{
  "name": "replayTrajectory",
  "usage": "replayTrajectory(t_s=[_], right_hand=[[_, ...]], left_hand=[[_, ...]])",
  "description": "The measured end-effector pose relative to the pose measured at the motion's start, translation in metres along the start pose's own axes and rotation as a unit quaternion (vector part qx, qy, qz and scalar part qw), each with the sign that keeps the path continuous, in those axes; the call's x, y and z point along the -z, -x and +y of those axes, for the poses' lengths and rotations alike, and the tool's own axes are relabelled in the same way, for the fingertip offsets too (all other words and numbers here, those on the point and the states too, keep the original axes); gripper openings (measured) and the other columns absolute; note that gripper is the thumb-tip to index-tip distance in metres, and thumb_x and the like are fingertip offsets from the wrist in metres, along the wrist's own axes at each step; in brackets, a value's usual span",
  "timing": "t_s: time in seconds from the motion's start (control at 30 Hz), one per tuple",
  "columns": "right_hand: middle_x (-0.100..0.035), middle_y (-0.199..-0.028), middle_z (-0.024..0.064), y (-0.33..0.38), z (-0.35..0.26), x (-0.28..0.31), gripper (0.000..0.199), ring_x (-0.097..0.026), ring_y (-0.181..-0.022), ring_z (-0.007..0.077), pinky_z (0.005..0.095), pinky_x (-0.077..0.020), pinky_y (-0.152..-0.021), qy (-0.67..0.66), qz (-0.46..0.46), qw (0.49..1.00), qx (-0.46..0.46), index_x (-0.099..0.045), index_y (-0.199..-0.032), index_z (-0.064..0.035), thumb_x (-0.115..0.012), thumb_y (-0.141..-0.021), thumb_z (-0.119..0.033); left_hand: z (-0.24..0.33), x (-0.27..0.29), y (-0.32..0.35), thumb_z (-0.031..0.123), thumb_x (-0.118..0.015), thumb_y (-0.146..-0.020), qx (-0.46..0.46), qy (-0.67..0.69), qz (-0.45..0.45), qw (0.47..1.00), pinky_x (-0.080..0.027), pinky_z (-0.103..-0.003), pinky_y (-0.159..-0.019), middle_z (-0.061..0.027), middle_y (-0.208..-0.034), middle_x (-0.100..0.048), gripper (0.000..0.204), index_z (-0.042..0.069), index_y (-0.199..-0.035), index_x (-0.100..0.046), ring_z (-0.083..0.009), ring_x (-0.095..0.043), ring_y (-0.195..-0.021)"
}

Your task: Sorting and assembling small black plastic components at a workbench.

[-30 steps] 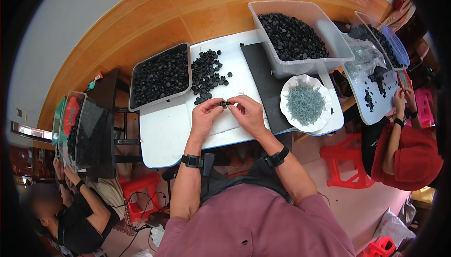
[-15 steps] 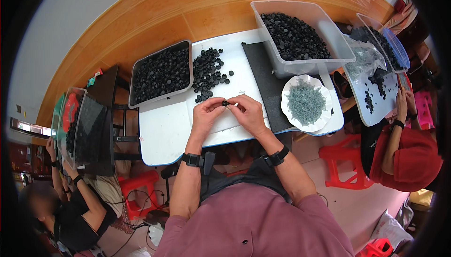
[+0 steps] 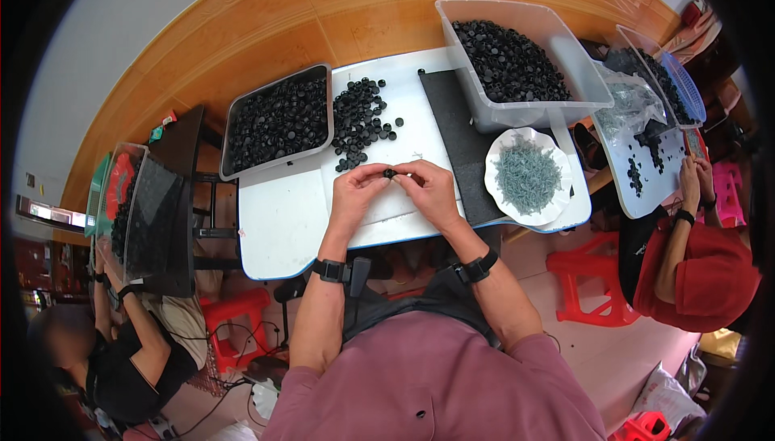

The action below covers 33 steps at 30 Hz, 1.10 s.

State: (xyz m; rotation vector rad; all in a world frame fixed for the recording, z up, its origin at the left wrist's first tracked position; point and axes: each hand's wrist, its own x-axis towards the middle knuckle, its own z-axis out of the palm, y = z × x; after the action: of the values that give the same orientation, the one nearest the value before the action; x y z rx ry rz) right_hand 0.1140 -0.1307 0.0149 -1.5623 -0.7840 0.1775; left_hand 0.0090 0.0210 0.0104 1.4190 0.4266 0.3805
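Observation:
Over the near part of the white table (image 3: 282,231), my left hand (image 3: 358,196) and my right hand (image 3: 428,192) meet at the fingertips. Between them they pinch one small round black cap (image 3: 389,173), and both hands are closed on it. Fingertips cover part of the cap, so any smaller piece in it cannot be made out. Just beyond my hands lies a loose heap of the same black caps (image 3: 355,122). To the right, a white scalloped plate (image 3: 494,191) carries a pile of thin grey-green pieces (image 3: 527,173).
A grey tray (image 3: 331,110) full of black caps stands left of the heap. A large clear bin (image 3: 593,90) of black parts is at the back right, by a dark mat (image 3: 452,118). Co-workers sit at both sides, near red stools (image 3: 593,284).
My hands keep their pinch on the cap with hardly any shift. The co-worker on the left has lowered an arm, and the right one's hands have moved slightly.

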Motion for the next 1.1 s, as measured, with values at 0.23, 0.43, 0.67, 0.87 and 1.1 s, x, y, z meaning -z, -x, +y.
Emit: replayTrajectory(t_s=[0.23,0.43,0.67,0.87,1.1], right_hand=[[-0.076,-0.091,0.0116,-0.001,0.002,-0.003,0.016,-0.069,-0.069,0.0179,0.0294,-0.0549,-0.064,0.039,0.008,0.999,-0.004,-0.078,-0.103,-0.0018,-0.077,-0.087,-0.005],[-0.076,-0.091,0.0129,-0.002,0.004,-0.005,0.017,-0.072,-0.071,0.0216,0.0314,-0.0567,-0.065,0.058,0.006,0.998,-0.012,-0.078,-0.102,-0.0019,-0.077,-0.086,-0.006],[-0.077,-0.090,0.0124,-0.002,0.007,-0.008,0.015,-0.072,-0.072,0.0210,0.0310,-0.0568,-0.066,0.068,-0.014,0.997,-0.022,-0.079,-0.101,-0.0021,-0.076,-0.087,-0.006],[-0.076,-0.079,0.0086,-0.006,0.013,-0.007,0.014,-0.067,-0.063,0.0108,0.0259,-0.0523,-0.058,-0.041,-0.050,0.993,-0.101,-0.079,-0.100,0.0000,-0.075,-0.089,-0.005],[-0.075,-0.076,0.0079,-0.013,0.007,-0.008,0.012,-0.065,-0.059,0.0093,0.0248,-0.0505,-0.055,-0.075,-0.045,0.984,-0.152,-0.078,-0.097,0.0036,-0.075,-0.088,-0.005]], left_hand=[[-0.003,-0.016,0.002,-0.004,-0.072,-0.092,-0.021,-0.001,0.046,0.999,-0.056,-0.028,-0.098,-0.0119,-0.118,-0.073,0.031,-0.005,-0.123,-0.069,-0.0157,-0.070,-0.107],[-0.007,-0.027,0.009,-0.006,-0.069,-0.093,-0.028,-0.015,0.108,0.994,-0.056,-0.028,-0.098,-0.0134,-0.119,-0.073,0.030,-0.006,-0.123,-0.069,-0.0167,-0.070,-0.109],[-0.007,-0.032,0.013,-0.006,-0.066,-0.094,-0.022,-0.010,0.132,0.991,-0.057,-0.029,-0.099,-0.0153,-0.119,-0.073,0.030,-0.007,-0.124,-0.068,-0.0183,-0.071,-0.109],[-0.008,-0.033,0.015,-0.007,-0.066,-0.094,-0.038,-0.002,0.146,0.989,-0.057,-0.030,-0.099,-0.0156,-0.118,-0.074,0.029,-0.008,-0.123,-0.068,-0.0189,-0.072,-0.110],[-0.005,-0.032,0.016,-0.004,-0.066,-0.096,-0.035,-0.011,0.153,0.988,-0.057,-0.028,-0.095,-0.0150,-0.116,-0.074,0.026,-0.007,-0.122,-0.069,-0.0180,-0.072,-0.107]])
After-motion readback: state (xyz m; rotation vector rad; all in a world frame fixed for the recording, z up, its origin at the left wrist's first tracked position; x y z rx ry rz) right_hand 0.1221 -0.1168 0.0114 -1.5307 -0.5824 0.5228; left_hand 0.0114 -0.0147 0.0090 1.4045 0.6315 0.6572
